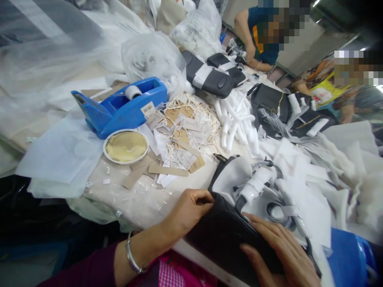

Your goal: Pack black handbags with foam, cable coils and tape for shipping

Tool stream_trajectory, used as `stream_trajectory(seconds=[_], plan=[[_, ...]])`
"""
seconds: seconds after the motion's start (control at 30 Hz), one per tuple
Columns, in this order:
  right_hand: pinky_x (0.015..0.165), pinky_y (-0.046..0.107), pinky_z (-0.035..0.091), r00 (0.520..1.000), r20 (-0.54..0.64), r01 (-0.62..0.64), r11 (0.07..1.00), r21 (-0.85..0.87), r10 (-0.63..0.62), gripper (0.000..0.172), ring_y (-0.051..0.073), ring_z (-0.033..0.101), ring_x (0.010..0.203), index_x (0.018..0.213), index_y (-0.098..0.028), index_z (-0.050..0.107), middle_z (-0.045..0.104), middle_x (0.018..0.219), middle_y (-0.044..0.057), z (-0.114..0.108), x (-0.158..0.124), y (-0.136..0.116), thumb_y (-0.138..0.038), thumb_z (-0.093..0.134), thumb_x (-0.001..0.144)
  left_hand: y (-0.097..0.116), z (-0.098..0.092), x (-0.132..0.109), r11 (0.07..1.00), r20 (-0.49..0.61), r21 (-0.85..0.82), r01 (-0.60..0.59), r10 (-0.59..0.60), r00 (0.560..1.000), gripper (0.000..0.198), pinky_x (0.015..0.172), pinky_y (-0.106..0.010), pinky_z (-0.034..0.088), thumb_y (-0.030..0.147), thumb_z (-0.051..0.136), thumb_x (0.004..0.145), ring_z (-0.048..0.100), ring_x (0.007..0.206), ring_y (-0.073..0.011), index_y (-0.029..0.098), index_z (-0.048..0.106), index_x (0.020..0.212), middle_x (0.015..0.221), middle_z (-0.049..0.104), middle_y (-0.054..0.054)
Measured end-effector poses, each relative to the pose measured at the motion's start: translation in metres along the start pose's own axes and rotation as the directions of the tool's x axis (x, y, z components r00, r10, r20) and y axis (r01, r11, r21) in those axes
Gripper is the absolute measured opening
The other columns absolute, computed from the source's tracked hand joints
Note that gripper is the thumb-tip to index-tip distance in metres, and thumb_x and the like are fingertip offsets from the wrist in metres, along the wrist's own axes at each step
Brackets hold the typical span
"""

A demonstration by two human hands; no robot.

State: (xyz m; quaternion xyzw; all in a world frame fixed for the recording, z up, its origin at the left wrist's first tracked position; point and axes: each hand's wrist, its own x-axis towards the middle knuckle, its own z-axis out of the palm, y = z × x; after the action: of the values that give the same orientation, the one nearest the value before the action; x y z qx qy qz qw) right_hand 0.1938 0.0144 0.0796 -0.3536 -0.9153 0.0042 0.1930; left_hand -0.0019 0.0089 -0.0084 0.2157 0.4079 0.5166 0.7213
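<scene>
I am looking down on a long table (194, 181) littered from edge to edge. The largest mass on it is the drift of white wrapping sheets (317, 179) that fills the right of the frame. Clear plastic bags (152, 56) are heaped at the upper middle.

The black bag (227, 235) lies at the lower middle on the near edge of the table, its top partly stuffed with white paper. My left hand (188, 211) has its fingers curled and clenched on the bag's upper left edge. My right hand (278, 247) lies flat on the bag's face, its fingers spread and released, gripping nothing.

As I judge it, the step in hand is steadying the bag, one hand pinching and the other pressing. Further handling calls for the left grip to hold firm, since the soft leather sits half off the table's edge.

The blue tape dispenser (122, 105) stands at the left middle. To its right is a tangle of stringed hang tags (185, 127), and just below it a round dish (126, 146) holding a yellowish pad.

At the upper right, well apart, a co-worker's hand (249, 52) works at other black bags (209, 77) banded in white. A metal bangle (131, 257) circles my left wrist
</scene>
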Motion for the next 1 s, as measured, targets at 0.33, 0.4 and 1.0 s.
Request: stream_trajectory(seconds=[0.33,0.4,1.0], plan=[[0.074,0.033,0.052,0.999,0.044,-0.005,1.0,0.018,0.004,0.027,0.023,0.065,0.087,0.105,-0.017,0.06,0.071,0.097,0.009,0.004,0.002,-0.006,-0.023,0.068,0.08,0.0,-0.003,0.007,0.912,0.195,0.336,-0.236,0.178,0.965,0.012,0.07,-0.026,0.043,0.017,0.06,0.076,0.057,0.076,-0.017,0.016,0.067,0.068,0.075,0.064,-0.003],[0.074,0.034,0.051,1.0,0.02,-0.01,0.999,0.044,0.009,0.023,0.023,0.066,0.086,0.102,-0.017,0.06,0.071,0.095,0.008,0.004,0.002,-0.007,-0.021,0.068,0.081,0.0,-0.003,0.01,0.86,0.256,0.426,-0.281,0.183,0.949,0.013,0.071,-0.026,0.043,0.012,0.056,0.075,0.057,0.076,-0.0169,0.016,0.066,0.067,0.076,0.063,-0.003],[0.078,0.038,0.045,0.991,-0.112,0.09,0.979,0.182,-0.07,0.022,0.022,0.065,0.088,0.099,-0.016,0.06,0.071,0.095,0.008,0.002,-0.011,-0.007,-0.015,0.071,0.079,0.013,0.001,0.039,0.478,0.531,0.575,-0.664,0.4,0.747,0.022,0.088,-0.027,0.042,-0.001,0.048,0.069,0.054,0.096,-0.0169,0.019,0.05,0.078,0.102,0.054,-0.003]])
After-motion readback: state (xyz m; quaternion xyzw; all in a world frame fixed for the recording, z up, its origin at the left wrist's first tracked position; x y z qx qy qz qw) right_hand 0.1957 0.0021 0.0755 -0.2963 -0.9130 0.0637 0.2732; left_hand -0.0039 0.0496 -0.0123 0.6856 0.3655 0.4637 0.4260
